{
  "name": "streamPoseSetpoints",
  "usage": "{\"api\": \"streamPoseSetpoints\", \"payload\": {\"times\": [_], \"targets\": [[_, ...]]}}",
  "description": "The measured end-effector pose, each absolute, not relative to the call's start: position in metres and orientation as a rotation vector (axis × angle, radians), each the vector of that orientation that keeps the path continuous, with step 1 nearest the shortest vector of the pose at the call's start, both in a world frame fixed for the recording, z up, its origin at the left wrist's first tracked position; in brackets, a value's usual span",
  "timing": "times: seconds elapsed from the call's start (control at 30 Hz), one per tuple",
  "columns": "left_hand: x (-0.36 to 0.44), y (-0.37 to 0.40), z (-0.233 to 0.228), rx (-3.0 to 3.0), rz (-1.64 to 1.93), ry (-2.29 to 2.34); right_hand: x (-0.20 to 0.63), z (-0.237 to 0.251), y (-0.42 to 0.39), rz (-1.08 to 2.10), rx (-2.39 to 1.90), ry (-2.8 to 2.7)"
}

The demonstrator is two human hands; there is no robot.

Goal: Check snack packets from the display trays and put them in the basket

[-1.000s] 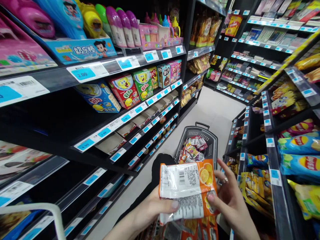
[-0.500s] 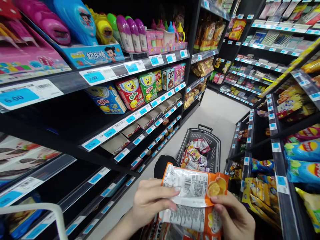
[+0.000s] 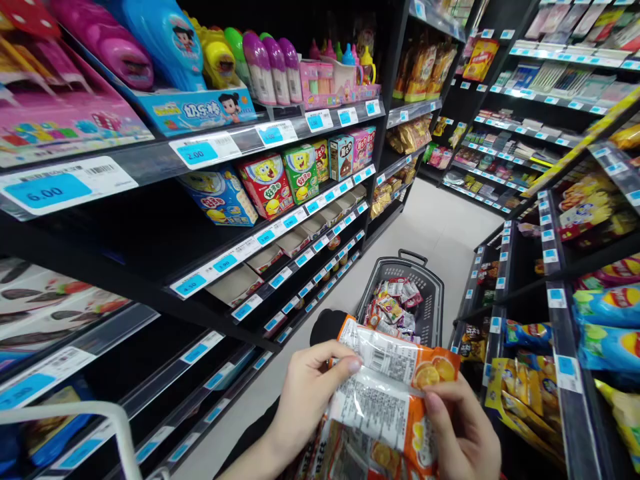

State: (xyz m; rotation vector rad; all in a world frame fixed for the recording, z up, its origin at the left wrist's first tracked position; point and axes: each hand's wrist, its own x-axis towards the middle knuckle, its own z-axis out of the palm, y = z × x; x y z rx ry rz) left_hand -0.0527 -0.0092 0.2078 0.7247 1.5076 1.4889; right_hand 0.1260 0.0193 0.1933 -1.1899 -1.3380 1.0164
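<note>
Low in the head view, both hands hold orange snack packets (image 3: 395, 393) with orange-slice pictures and white printed backs. My left hand (image 3: 305, 400) grips the top packet's left edge, thumb on its white label. Fingers of my right hand (image 3: 463, 437) press on the right side of the packets. More packets of the same kind lie underneath at the bottom edge. Just beyond the packets stands a grey shopping basket (image 3: 433, 297) on the floor, holding several small wrapped sweets (image 3: 393, 307).
Black shelves with blue price tags line the aisle on both sides. Toy-shaped sweets and cartoon boxes (image 3: 280, 183) fill the left shelves; chip bags (image 3: 607, 347) fill the right. A white cart rail (image 3: 100, 417) sits bottom left. Pale floor (image 3: 440, 227) runs ahead.
The packets have sunk lower and tilted, and my right hand has closed onto them from an open pose. The view has shifted slightly, so shelves and basket appear further right.
</note>
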Motion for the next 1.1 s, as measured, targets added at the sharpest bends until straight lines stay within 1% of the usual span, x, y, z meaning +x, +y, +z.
{"api": "streamPoseSetpoints", "payload": {"times": [0.13, 0.27, 0.33, 0.4, 0.5, 0.6, 0.7, 0.77, 0.8, 0.87, 1.0, 1.1], "targets": [[-0.057, -0.007, 0.199, 0.518, 1.468, 1.22, 0.133, 0.198, 0.028, 1.225, -1.222, -1.167], [-0.064, -0.009, 0.201, 0.372, 1.319, 0.983, 0.146, 0.2, 0.037, 1.509, -1.16, -1.066], [-0.068, -0.011, 0.203, 0.369, 1.234, 0.832, 0.153, 0.199, 0.041, 1.656, -1.098, -0.997], [-0.071, -0.012, 0.205, 0.473, 1.21, 0.826, 0.159, 0.199, 0.042, 1.722, -1.019, -0.98], [-0.069, -0.012, 0.207, 0.726, 1.214, 1.101, 0.162, 0.2, 0.042, 1.681, -0.967, -1.027], [-0.066, -0.012, 0.209, 1.005, 1.148, 1.318, 0.163, 0.201, 0.042, 1.547, -1.092, -1.102], [-0.064, -0.014, 0.211, 1.268, 1.187, 1.504, 0.164, 0.203, 0.047, 1.263, -1.332, -1.26], [-0.064, -0.014, 0.213, 1.296, 1.2, 1.577, 0.164, 0.204, 0.051, 1.039, -1.442, -1.405], [-0.064, -0.015, 0.214, 1.251, 1.184, 1.57, 0.164, 0.206, 0.053, 0.985, -1.457, -1.468], [-0.064, -0.014, 0.214, 1.106, 1.148, 1.5, 0.163, 0.209, 0.054, 1.047, -1.437, -1.529], [-0.065, -0.011, 0.211, 0.811, 1.12, 1.298, 0.16, 0.214, 0.053, 1.362, -1.353, -1.444], [-0.066, -0.008, 0.208, 0.709, 1.168, 1.172, 0.158, 0.214, 0.052, 1.438, -1.301, -1.421]]}}
